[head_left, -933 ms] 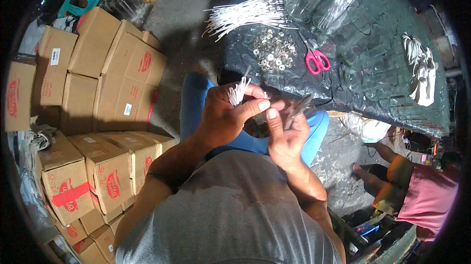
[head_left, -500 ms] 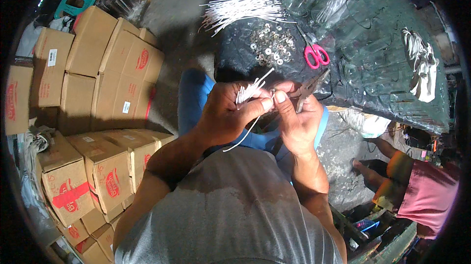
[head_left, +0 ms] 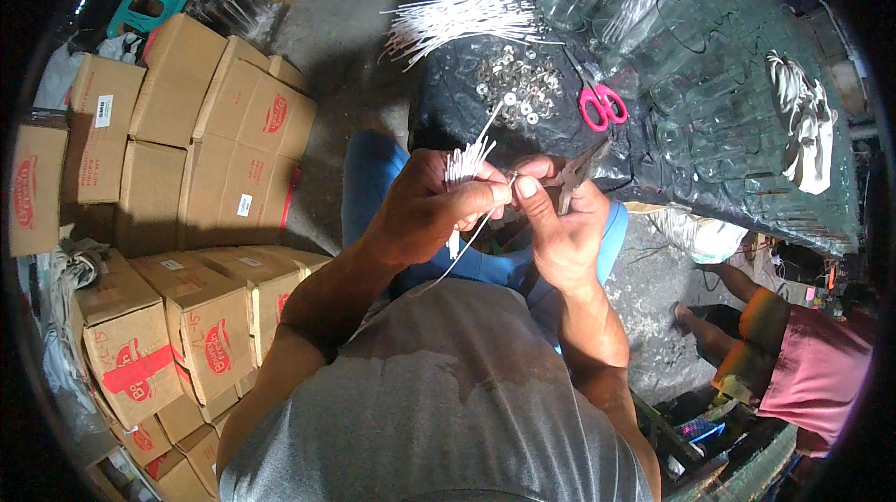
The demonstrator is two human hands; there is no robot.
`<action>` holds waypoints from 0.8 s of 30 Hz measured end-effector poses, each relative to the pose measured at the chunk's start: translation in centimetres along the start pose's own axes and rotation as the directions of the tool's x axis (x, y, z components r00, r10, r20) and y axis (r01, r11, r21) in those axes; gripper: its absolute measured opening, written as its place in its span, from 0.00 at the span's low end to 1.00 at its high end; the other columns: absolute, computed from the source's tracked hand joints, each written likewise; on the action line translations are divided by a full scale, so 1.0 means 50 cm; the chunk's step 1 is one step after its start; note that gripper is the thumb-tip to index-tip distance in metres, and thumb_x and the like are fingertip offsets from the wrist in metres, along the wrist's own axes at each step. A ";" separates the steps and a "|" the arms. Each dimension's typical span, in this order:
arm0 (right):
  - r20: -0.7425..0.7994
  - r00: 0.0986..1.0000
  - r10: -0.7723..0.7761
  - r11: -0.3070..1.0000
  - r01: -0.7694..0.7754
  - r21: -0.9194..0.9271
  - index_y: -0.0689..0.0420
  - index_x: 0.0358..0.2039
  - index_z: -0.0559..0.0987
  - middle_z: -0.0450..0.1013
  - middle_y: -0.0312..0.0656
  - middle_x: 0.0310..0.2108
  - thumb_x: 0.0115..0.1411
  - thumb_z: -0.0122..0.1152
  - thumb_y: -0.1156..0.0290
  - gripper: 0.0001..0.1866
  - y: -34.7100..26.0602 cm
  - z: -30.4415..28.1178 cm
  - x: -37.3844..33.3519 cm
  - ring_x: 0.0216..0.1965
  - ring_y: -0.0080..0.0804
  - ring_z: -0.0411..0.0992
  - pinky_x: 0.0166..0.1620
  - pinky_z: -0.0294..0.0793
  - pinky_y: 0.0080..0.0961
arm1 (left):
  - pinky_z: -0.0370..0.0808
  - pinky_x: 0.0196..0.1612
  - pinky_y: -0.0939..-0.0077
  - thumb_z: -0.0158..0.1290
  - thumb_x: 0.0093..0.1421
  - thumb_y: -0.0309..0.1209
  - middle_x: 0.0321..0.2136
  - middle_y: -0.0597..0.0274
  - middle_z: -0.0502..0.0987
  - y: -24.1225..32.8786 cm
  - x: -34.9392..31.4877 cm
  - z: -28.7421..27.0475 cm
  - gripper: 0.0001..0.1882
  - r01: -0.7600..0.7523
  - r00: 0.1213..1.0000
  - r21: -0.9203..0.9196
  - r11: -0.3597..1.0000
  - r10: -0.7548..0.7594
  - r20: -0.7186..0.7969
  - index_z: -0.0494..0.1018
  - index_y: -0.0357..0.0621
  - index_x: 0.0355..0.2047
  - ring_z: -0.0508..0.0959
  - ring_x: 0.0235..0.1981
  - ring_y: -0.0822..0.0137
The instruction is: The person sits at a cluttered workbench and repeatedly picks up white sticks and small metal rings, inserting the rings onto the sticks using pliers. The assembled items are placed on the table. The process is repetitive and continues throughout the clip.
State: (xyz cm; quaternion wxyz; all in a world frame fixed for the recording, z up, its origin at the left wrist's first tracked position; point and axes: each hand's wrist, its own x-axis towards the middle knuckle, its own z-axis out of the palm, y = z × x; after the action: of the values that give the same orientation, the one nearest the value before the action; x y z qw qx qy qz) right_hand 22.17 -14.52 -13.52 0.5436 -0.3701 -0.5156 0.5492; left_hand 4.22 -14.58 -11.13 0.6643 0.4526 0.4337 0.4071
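Note:
My left hand (head_left: 420, 213) is closed around a bundle of thin white wicks (head_left: 467, 164). From its fingertips a single wick (head_left: 464, 248) curves down toward my lap. My right hand (head_left: 571, 245) keeps rusty pliers (head_left: 582, 169) tucked in the palm, their jaws pointing up and away. Its thumb and forefinger pinch close to the left fingertips, at a small metal piece (head_left: 511, 178) by the wick's end; the exact grip is partly hidden. Beyond my hands, a pile of small round metal tabs (head_left: 518, 84) lies on the black-covered table (head_left: 448, 115).
Pink-handled scissors (head_left: 602, 107) lie right of the tabs. A wick pile (head_left: 467, 21) is at the back, with glass jars (head_left: 686, 96) and a white cloth (head_left: 801, 129) to the right. Cardboard boxes (head_left: 224, 129) are stacked left. Another person (head_left: 803, 362) is at lower right.
My left hand has tilted slightly, so the bundle stands more upright and its lower ends show below the fingers. The single wick has shifted. The pliers stay in my right hand.

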 end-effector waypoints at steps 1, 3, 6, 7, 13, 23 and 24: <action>0.011 0.998 -0.063 0.996 0.063 -0.057 0.65 0.36 0.79 0.78 0.40 0.32 0.64 0.63 0.78 0.04 0.005 -0.002 0.002 0.32 0.22 0.74 0.37 0.75 0.23 | 0.64 0.23 0.82 0.57 0.59 0.32 0.19 0.67 0.76 0.000 0.001 0.003 0.10 0.006 1.000 -0.029 1.000 -0.007 -0.022 0.79 0.37 0.29 0.69 0.19 0.81; 0.045 0.982 -0.183 0.967 0.188 -0.170 0.65 0.36 0.79 0.79 0.42 0.32 0.63 0.64 0.77 0.04 0.019 -0.007 0.008 0.32 0.25 0.75 0.37 0.75 0.24 | 0.62 0.21 0.81 0.58 0.57 0.33 0.16 0.68 0.73 -0.002 0.001 0.011 0.09 0.016 0.998 -0.093 0.996 -0.022 -0.065 0.78 0.38 0.27 0.67 0.17 0.80; 0.115 0.934 -0.338 0.858 0.356 -0.370 0.64 0.36 0.80 0.79 0.46 0.33 0.62 0.64 0.77 0.05 0.009 -0.008 0.017 0.33 0.28 0.77 0.37 0.75 0.25 | 0.62 0.21 0.81 0.57 0.58 0.33 0.16 0.68 0.72 -0.011 0.004 -0.002 0.10 0.022 1.000 -0.049 0.999 -0.023 -0.015 0.77 0.38 0.28 0.67 0.16 0.80; 0.110 0.944 -0.312 0.870 0.331 -0.366 0.63 0.38 0.80 0.79 0.46 0.32 0.62 0.65 0.75 0.06 0.012 -0.014 0.018 0.33 0.30 0.78 0.38 0.75 0.25 | 0.65 0.24 0.80 0.57 0.58 0.33 0.18 0.67 0.74 -0.009 0.005 -0.003 0.10 0.007 0.999 0.019 1.000 -0.006 -0.035 0.78 0.37 0.28 0.69 0.19 0.79; 0.024 1.000 -0.015 0.743 0.027 -0.668 0.61 0.38 0.70 0.73 0.44 0.21 0.59 0.70 0.66 0.18 -0.061 -0.045 0.015 0.20 0.30 0.70 0.26 0.69 0.30 | 0.73 0.36 0.78 0.59 0.58 0.29 0.25 0.66 0.79 -0.004 -0.005 -0.022 0.10 -0.174 0.974 0.159 0.972 0.194 -0.119 0.79 0.34 0.37 0.76 0.29 0.77; 0.345 0.904 0.253 0.543 0.162 -0.824 0.65 0.31 0.78 0.73 0.56 0.25 0.64 0.61 0.58 0.19 -0.090 -0.067 0.003 0.29 0.61 0.73 0.33 0.70 0.46 | 0.73 0.41 0.80 0.56 0.61 0.24 0.36 0.63 0.81 -0.002 -0.003 -0.038 0.12 -0.232 0.968 0.176 0.957 0.245 -0.056 0.78 0.37 0.45 0.76 0.36 0.79; 0.362 0.897 0.253 0.538 0.181 -0.823 0.65 0.32 0.79 0.73 0.56 0.26 0.64 0.61 0.58 0.19 -0.090 -0.065 0.004 0.30 0.60 0.73 0.33 0.71 0.47 | 0.73 0.42 0.80 0.56 0.61 0.24 0.37 0.63 0.81 -0.003 -0.002 -0.041 0.12 -0.247 0.965 0.231 0.941 0.262 -0.034 0.78 0.37 0.45 0.76 0.37 0.79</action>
State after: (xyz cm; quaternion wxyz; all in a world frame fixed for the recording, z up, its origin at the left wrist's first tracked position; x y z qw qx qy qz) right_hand 26.25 -14.33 -9.78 0.1549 -0.4615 -0.8156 0.3127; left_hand 2.28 -14.19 -11.70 0.5364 0.5637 0.4361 0.4521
